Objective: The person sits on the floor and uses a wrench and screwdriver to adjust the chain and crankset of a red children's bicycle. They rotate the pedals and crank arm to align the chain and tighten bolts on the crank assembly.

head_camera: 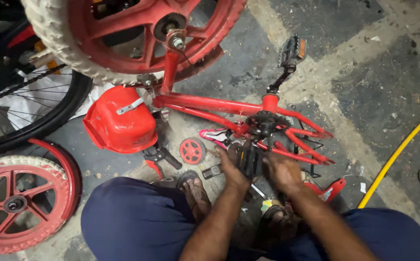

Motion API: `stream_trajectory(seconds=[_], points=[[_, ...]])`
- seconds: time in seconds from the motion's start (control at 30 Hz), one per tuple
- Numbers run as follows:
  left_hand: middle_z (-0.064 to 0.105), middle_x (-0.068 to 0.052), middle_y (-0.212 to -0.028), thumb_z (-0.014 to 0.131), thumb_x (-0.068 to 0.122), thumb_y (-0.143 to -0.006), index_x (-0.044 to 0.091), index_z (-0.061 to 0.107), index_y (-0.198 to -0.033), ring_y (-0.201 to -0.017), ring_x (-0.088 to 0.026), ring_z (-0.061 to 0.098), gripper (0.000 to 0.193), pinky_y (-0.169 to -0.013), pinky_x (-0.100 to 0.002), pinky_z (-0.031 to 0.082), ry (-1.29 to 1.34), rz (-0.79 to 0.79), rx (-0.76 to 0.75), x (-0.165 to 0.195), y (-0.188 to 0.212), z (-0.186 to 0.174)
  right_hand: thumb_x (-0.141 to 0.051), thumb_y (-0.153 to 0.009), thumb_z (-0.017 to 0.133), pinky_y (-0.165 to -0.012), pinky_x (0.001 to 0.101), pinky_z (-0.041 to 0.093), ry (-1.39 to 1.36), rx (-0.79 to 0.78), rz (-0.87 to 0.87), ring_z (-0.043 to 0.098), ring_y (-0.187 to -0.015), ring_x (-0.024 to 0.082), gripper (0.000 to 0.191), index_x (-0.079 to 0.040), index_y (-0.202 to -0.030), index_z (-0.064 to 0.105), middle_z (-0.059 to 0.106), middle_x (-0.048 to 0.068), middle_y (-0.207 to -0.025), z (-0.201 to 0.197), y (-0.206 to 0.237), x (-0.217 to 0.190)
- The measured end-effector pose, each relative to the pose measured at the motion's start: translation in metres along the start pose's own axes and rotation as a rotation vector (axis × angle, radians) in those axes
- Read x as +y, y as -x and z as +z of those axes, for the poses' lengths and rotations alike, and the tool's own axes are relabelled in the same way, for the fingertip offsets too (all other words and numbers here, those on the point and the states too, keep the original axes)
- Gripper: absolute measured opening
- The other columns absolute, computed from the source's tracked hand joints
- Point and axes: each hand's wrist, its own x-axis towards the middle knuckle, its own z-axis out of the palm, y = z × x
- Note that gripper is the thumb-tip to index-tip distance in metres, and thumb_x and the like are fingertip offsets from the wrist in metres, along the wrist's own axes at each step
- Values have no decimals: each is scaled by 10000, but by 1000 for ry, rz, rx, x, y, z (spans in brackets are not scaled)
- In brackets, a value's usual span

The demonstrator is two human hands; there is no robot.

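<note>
My left hand [233, 166] sat on the near side of the black pedal [249, 159], fingers curled against it, and my right hand [282, 170] closed in on the pedal's other side, so the pedal was gripped between the two. How tightly either hand was shut I could not tell, since the fingers were partly hidden behind the pedal. The pedal hung at the crank just below the chainring [264, 123] of a small red bicycle frame [210, 104], which lay upside down on the concrete floor [364, 82]. The opposite pedal [292, 50] stuck up on its crank arm on the far side. Just left of my hands lay a small red toothed wheel [192, 151] and a pink-handled tool [214, 135]. Further left, a red plastic basket [119, 121] was fixed to the frame. The frame's red-spoked wheel with a white tyre [132, 34] stood beyond it. A loose matching wheel [19, 198] lay at my left knee, a black spoked wheel [31, 106] behind it. A yellow hose [398, 152] ran along the floor at right.
</note>
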Motion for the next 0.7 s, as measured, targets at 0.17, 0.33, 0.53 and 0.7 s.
stream_trajectory(seconds=[0.17,0.33,0.53,0.7], points=[[647,-212,-1339,327,828,-903,48,475,-1299,-1139,-318,640,887,-984,-436,530,51,98,-102,-4,-12,-11,-181,-932,657,-769,462,536,-983,-160,532,625,-947,493,194,-33,-1014,753,717,280,-1004,32,-40,-35],[624,-206,-1386,341,806,-926,28,449,-1324,-1221,-323,615,881,-1059,-447,490,-36,162,-159,1,-9,-12,-146,-852,667,-789,431,567,-808,-245,251,706,-914,344,233,-73,-1064,733,759,180,-977,15,-39,-30],[570,-223,-1454,323,812,-890,120,469,-1378,-1192,-329,645,859,-1019,-456,522,-15,28,-166,-14,-4,3,-48,-843,588,-826,445,564,-503,-226,76,725,-954,376,321,-87,-1120,744,762,208,-1015,-15,-15,-12],[508,-210,-1512,348,841,-957,107,391,-1469,-1115,-350,569,896,-935,-499,478,9,95,-369,-4,5,-1,-5,-809,590,-831,436,571,-536,-209,134,730,-962,375,368,-66,-1149,717,760,218,-1011,7,-16,-20]])
